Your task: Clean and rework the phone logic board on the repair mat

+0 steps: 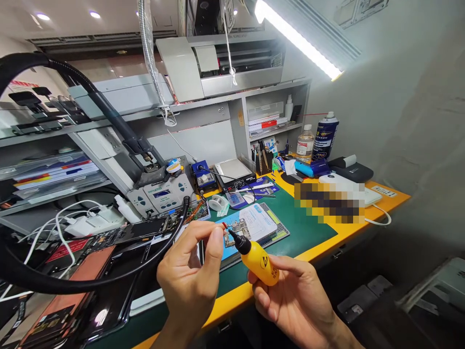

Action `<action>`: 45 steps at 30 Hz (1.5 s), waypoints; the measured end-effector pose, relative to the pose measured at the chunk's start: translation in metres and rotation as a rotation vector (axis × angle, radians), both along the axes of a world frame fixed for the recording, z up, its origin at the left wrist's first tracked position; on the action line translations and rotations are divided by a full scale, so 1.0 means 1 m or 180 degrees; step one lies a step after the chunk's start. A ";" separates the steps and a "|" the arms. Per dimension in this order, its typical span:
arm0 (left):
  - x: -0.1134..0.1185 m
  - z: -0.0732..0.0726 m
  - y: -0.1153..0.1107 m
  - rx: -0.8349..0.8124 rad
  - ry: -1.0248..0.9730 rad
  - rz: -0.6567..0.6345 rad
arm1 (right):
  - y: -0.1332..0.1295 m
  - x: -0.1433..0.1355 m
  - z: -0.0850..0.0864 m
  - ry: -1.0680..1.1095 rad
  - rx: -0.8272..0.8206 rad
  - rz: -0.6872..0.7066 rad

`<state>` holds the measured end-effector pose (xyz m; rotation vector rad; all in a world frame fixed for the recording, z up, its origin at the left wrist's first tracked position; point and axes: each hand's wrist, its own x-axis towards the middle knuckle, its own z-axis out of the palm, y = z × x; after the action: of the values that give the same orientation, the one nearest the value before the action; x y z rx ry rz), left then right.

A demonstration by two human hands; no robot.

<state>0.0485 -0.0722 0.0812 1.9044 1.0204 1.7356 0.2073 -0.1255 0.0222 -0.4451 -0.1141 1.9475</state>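
Note:
My left hand (194, 266) is closed in a pinch, thumb against forefinger, on a small red piece (224, 225) that looks like a nozzle cap. Most of it is hidden by the fingertips. My right hand (290, 295) is wrapped round a yellow squeeze bottle (260, 263) with a tapered black nozzle (240, 241). The bottle tilts up to the left, its nozzle tip close to the red piece but apart from it. Behind the nozzle, a small circuit board (238, 231) lies on a blue and white box (257, 220).
The green mat (308, 232) covers the yellow-edged bench. A black hose (145, 269) loops across the left, above phone parts. A grey soldering station (163, 196), a roll of tape (218, 203) and a spray can (325, 135) stand farther back. A bright lamp (298, 39) hangs overhead.

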 end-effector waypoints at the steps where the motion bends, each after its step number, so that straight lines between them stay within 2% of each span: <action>1: 0.000 -0.001 0.000 -0.0014 -0.0015 -0.0030 | 0.000 0.000 0.000 0.0014 -0.0011 0.0021; 10: 0.002 0.001 -0.002 -0.0099 -0.0163 -0.0106 | 0.002 -0.001 0.000 0.0039 0.0006 0.0047; 22: 0.000 0.000 -0.001 -0.0087 -0.0219 -0.0186 | 0.000 -0.002 0.000 -0.0161 0.0081 -0.0138; 31: -0.005 -0.004 0.005 -0.0554 -0.0748 -0.0782 | -0.006 -0.004 -0.001 -0.0460 0.0767 -0.0358; 36: -0.011 -0.002 0.010 -0.0779 -0.0884 -0.1034 | -0.011 -0.003 -0.002 -0.0663 0.0935 -0.0450; 45: -0.018 0.000 0.014 -0.0532 -0.0795 -0.1217 | -0.018 -0.005 0.006 -0.0938 0.0882 -0.0665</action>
<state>0.0305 -0.0587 0.0809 1.6036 0.6376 1.5618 0.2028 -0.1436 0.0280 -0.5333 -0.5011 1.6223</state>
